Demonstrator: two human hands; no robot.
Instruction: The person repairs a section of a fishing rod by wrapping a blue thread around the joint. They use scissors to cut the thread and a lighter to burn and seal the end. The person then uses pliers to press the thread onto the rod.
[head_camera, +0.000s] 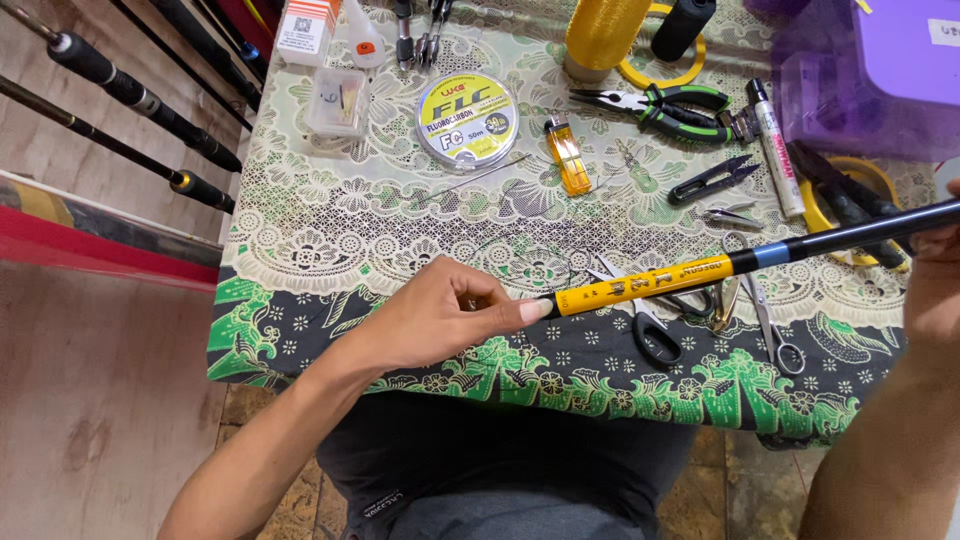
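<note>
Right now your two hands share one rod section (700, 270), held low over the near edge of the tabletop (330, 230) and rising toward the right. Its near part is yellow with dark marks, then comes a narrow blue band, and the rest is glossy black. Your left hand (450, 315) is curled, fingertips pinching the yellow butt end. Your right hand (935, 265) sits at the right edge of view against the black part; most of it is cut off, so you cannot tell how firmly it closes.

Largest first: one tabletop under a lace-patterned cloth with a green and black border. Far right stands one translucent purple box (860, 70). Off the left edge lean at least three dark rods (130, 90). At the far middle stands one cone of golden thread (605, 30), with one black cylinder (682, 25) just beside it. One round flat spool of line (467, 120) carries a yellow label. One pair of green-handled pliers (665, 105) lies right of it, then one white marker pen (778, 150). One orange lighter (567, 155) lies between spool and pliers. One small clear box (337, 102) and one white carton with an orange stripe (305, 28) sit far left. One pair of black-handled scissors (650, 330) lies under the rod, and one black thread snip (712, 180) lies farther off.
</note>
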